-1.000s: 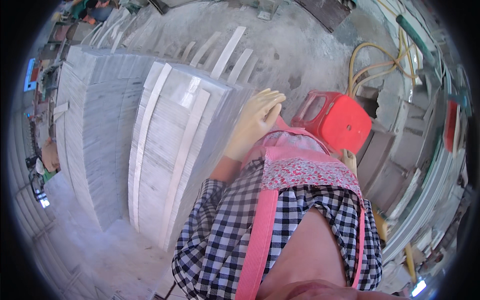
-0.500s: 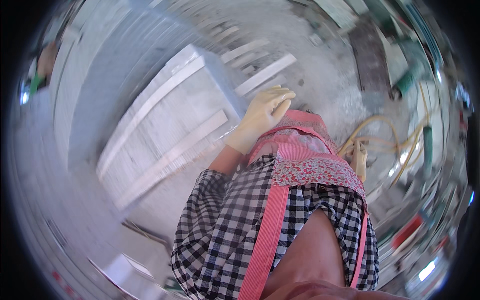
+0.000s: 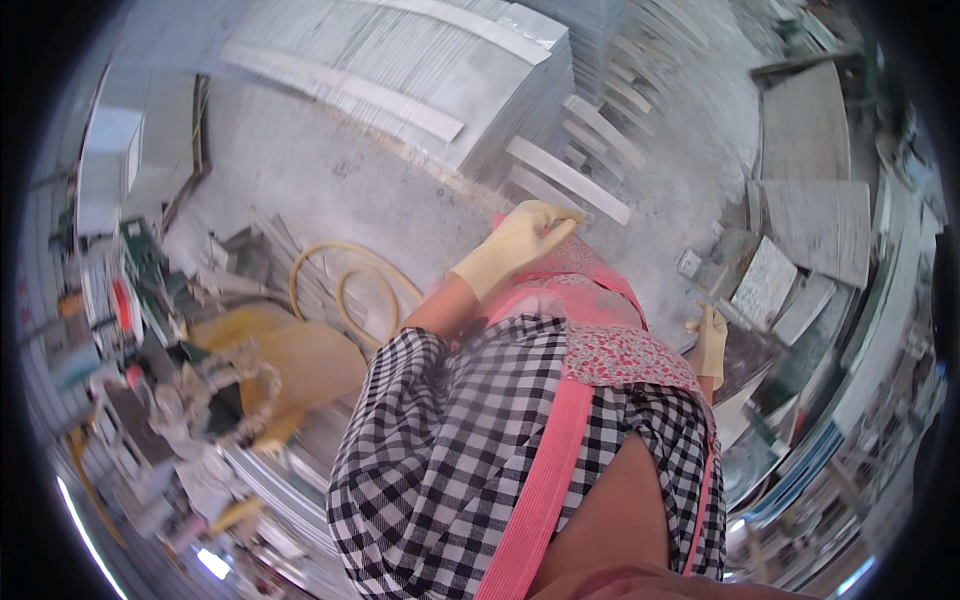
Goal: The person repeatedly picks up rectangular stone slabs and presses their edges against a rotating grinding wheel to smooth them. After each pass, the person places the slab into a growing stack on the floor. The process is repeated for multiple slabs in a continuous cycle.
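Observation:
My left hand (image 3: 517, 247), in a cream rubber glove, hangs in front of my pink flowered apron (image 3: 630, 352). Its fingers are loosely bent and the thumb stands apart from them, with nothing seen in the grasp. Beyond it, pale narrow strips (image 3: 570, 180) lie on the floor beside a stack of grey slabs (image 3: 400, 62). On the other side of my body, my right hand (image 3: 711, 338) wears a matching glove. Its fingers are slightly spread and appear to hold nothing; stone offcuts (image 3: 765, 284) lie close to it.
A yellow hose (image 3: 345, 290) coils on the floor to the left, near a yellowish sheet (image 3: 285, 355) and mixed clutter. Large flat boards (image 3: 815, 228) lie at the right. A pale box-shaped block (image 3: 160, 150) stands at the far left.
My view has swung to the right, so the slab stack now appears higher up and the boards have come into sight. Both hands stay beside my body, without anything taken up.

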`<act>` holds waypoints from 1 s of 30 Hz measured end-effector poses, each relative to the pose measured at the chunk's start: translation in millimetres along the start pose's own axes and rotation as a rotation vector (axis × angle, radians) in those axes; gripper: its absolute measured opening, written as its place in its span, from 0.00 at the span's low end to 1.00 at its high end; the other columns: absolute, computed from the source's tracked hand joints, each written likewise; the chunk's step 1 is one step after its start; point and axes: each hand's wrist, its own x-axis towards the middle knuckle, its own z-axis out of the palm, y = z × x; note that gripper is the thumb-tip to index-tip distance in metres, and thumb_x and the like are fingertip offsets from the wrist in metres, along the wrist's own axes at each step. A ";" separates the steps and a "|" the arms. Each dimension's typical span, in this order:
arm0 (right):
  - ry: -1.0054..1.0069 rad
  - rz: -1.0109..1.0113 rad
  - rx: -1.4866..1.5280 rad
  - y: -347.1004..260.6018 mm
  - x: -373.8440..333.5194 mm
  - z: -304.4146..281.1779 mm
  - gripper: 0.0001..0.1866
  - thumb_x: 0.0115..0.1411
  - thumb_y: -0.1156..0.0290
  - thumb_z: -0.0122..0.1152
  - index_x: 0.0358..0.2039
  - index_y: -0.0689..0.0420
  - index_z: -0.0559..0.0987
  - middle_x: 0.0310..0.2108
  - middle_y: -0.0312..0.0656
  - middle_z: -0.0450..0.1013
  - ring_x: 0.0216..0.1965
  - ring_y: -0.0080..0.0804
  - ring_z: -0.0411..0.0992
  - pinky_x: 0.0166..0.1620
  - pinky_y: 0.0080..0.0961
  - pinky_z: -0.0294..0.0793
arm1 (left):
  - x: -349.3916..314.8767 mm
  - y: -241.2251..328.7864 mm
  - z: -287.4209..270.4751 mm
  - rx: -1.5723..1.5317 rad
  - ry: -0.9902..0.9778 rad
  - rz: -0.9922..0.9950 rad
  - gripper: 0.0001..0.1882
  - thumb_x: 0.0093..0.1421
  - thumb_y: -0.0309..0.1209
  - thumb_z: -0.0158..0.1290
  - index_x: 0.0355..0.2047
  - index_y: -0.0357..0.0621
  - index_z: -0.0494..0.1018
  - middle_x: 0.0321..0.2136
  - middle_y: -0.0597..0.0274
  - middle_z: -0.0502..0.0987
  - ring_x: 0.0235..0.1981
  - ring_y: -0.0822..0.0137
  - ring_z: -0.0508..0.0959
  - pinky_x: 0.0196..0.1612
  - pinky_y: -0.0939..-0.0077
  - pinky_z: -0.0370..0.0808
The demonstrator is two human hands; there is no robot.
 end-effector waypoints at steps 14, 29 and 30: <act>-0.119 -0.473 -0.342 -144.8 94.2 53.0 0.18 0.69 0.60 0.54 0.46 0.62 0.81 0.31 0.40 0.79 0.36 0.31 0.75 0.45 0.27 0.72 | 63.7 -65.0 18.4 -1.274 0.462 -0.330 0.24 0.73 0.35 0.46 0.64 0.37 0.63 0.56 0.47 0.76 0.56 0.57 0.78 0.62 0.62 0.73; -0.531 -1.250 -0.654 -331.5 81.8 187.0 0.22 0.64 0.66 0.60 0.57 0.60 0.77 0.55 0.50 0.76 0.57 0.45 0.75 0.58 0.32 0.71 | 130.4 -24.5 100.5 -1.543 0.515 -0.131 0.30 0.72 0.38 0.48 0.67 0.31 0.58 0.63 0.41 0.67 0.64 0.52 0.70 0.68 0.60 0.66; -0.526 -1.291 -0.693 -337.2 80.4 188.4 0.22 0.64 0.66 0.59 0.57 0.60 0.77 0.55 0.50 0.76 0.56 0.46 0.75 0.58 0.32 0.72 | 130.5 -23.1 105.4 -1.562 0.509 -0.090 0.31 0.72 0.39 0.48 0.67 0.31 0.57 0.63 0.40 0.67 0.64 0.51 0.69 0.69 0.59 0.64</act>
